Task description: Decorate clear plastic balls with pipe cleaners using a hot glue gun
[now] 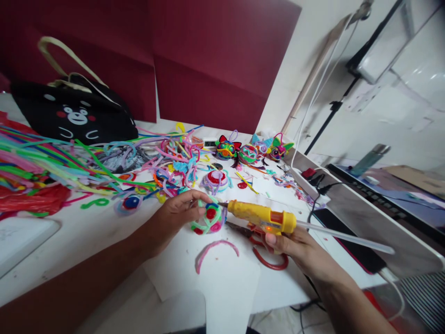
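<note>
A small ball wrapped in green, red, pink and blue pipe cleaners [211, 224] is pinched by my left hand [181, 211] above white paper. My right hand [295, 243] grips a yellow hot glue gun [259, 214]. Its nozzle points left, at or very close to the top of the ball; whether it touches I cannot tell. A clear glue stick [351, 237] juts from the gun's back, and an orange light glows on its side. Below the gun lie red-handled scissors [273, 265]. A curved pink pipe cleaner [216, 250] rests on the paper in front of the ball.
Loose pipe cleaners [31, 157] are heaped at the left by a black bag [74, 111]. Several decorated balls [248, 154] stand at the back. A lilac-and-red coiled piece [216, 180] lies behind my hands. At right are a phone [347, 241] and cables.
</note>
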A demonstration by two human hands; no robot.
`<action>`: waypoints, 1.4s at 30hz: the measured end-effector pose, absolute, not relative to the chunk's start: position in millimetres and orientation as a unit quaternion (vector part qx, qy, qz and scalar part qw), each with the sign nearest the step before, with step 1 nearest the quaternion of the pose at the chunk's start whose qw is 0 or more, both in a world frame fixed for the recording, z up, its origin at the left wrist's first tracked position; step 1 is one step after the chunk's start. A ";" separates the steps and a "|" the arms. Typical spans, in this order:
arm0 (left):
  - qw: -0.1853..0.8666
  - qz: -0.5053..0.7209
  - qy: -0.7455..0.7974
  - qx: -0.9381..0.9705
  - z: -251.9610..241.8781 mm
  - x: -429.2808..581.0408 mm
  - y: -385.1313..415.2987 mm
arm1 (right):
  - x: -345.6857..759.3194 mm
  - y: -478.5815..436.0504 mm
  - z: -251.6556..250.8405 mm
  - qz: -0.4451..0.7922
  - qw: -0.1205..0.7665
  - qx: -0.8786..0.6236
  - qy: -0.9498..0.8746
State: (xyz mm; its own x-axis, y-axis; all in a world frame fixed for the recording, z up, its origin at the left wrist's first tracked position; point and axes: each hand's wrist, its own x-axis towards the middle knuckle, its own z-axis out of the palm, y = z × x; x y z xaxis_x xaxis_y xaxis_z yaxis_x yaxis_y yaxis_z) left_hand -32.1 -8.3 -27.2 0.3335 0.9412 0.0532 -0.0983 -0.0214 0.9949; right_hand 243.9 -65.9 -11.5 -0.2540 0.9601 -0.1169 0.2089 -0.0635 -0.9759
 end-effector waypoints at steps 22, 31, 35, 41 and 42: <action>0.577 0.404 0.362 0.611 -28.0 -34.2 -9.5 | 245.1 -62.6 -6.9 0.558 0.343 -0.472 -0.590; 0.553 0.397 0.359 0.638 -28.9 -35.5 -8.4 | 246.8 -62.9 -6.0 0.566 0.333 -0.457 -0.600; 0.538 0.388 0.370 0.650 -29.7 -36.1 -8.6 | 247.5 -63.7 -4.0 0.556 0.321 -0.466 -0.609; 0.516 0.395 0.368 0.665 -30.5 -36.4 -8.3 | 248.3 -65.7 2.4 0.526 0.307 -0.475 -0.635; 0.516 0.397 0.366 0.665 -30.2 -36.2 -8.2 | 248.5 -66.1 3.5 0.521 0.304 -0.478 -0.639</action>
